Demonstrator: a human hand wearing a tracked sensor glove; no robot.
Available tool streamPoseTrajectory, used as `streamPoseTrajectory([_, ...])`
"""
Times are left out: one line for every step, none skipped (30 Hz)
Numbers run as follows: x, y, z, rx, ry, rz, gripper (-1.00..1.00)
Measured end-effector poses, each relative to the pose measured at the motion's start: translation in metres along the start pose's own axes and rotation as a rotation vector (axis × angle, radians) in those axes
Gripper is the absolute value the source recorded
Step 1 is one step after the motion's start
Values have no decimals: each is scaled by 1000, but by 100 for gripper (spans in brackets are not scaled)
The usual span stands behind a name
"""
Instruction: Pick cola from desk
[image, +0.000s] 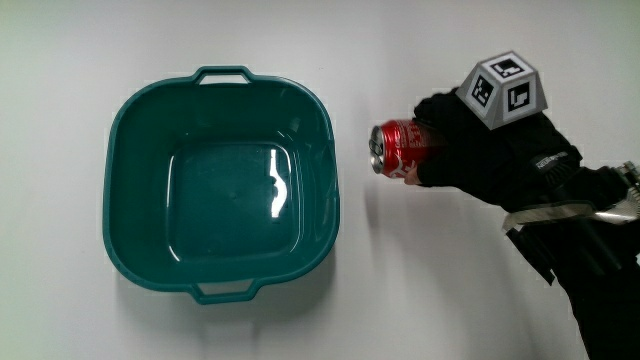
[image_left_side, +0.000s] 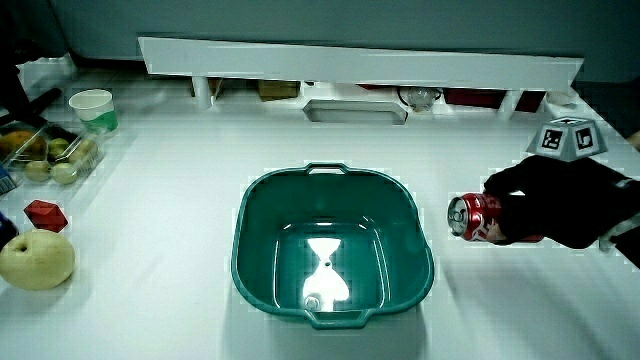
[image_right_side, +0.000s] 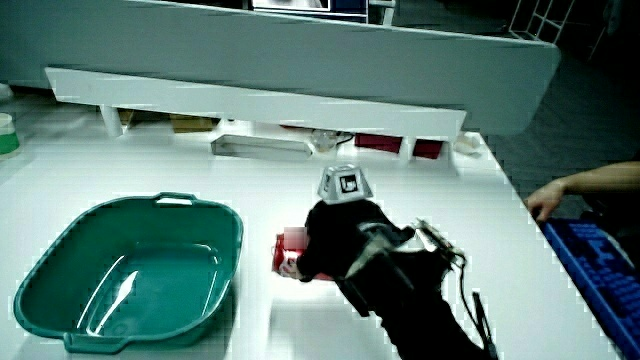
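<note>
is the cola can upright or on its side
On its side: the cola can, gripped by the hand, points its silver top toward the green basin.

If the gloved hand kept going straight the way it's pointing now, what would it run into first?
Probably the green basin. The hand, closed on the red cola can, points the can's top at the basin's nearest wall, with only bare table between. How high the can is held is unclear, so it might pass over the rim.

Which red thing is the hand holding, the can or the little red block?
The red cola can, gripped sideways in the hand beside the green basin. The small red block sits untouched near the pear.
</note>
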Motion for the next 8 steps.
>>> streamPoseTrajectory([-3, -5, 7, 15, 5, 13, 100])
streamPoseTrajectory([-6, -9, 14, 37, 1, 14, 100])
streamPoseTrajectory([-10, -13, 20, 55, -1, 18, 100])
streamPoseTrajectory([-13, -15, 24, 63, -8, 21, 100])
streamPoseTrajectory([-18, -18, 30, 78, -12, 27, 100])
streamPoseTrajectory([-20, -19, 32, 94, -14, 25, 100])
streamPoseTrajectory([-24, -20, 37, 97, -20, 41, 100])
streamPoseTrajectory([-28, -21, 41, 127, -28, 26, 100])
